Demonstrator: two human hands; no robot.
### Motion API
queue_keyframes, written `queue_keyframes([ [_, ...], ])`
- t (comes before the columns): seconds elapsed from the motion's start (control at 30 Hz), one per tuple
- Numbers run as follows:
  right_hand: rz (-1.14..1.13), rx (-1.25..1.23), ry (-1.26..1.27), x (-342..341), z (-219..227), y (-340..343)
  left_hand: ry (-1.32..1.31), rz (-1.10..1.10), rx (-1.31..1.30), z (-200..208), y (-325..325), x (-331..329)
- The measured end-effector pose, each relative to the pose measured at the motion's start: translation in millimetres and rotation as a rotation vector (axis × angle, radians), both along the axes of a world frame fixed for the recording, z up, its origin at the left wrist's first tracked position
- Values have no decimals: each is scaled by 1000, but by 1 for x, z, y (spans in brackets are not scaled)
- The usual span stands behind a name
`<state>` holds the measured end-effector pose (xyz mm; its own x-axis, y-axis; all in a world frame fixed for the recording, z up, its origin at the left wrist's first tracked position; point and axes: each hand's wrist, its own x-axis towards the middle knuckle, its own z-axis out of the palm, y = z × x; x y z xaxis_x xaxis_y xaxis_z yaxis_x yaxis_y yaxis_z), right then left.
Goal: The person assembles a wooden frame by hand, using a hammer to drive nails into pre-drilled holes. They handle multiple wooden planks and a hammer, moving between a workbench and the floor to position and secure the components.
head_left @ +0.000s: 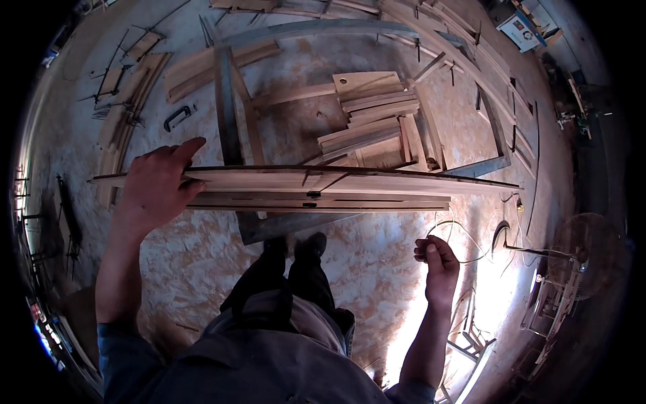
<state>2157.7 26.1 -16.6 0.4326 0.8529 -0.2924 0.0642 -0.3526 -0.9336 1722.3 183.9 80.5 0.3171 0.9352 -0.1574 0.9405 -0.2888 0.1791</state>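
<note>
Long narrow wooden boards (377, 184) lie side by side across the view in front of me, with small dark fittings on them near the middle. At their left end is my left hand (156, 180), its thumb lying over the board face and its index finger stretched beyond the far edge. Thumb and index are spread apart; the other fingers are partly hidden. My right hand (441, 264) hangs below the boards' right end, apart from them. Its fingers are curled and pinched together, and whatever may be between them is too small to make out.
A grey metal frame (229, 128) stands beyond and beneath the boards. Inside its outline are stacked wood pieces (377, 104). A black clamp (178, 118) lies at left, near more planks (134, 101). A pale cable (471, 259) and a fan (584, 259) are at right.
</note>
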Motion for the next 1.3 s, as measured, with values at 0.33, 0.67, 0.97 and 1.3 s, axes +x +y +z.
queue_keyframes([
  [0.33,155,159,-266,24,45,26,-56,2,-7,11,-2,21],
  [0.67,212,118,-160,39,14,29,-33,-23,83,17,-8,44],
  [0.97,293,-22,-49,11,-60,-14,-333,-248,290,8,-10,87],
  [1.3,297,-102,-75,26,-55,-26,-539,-270,350,-24,-2,112],
])
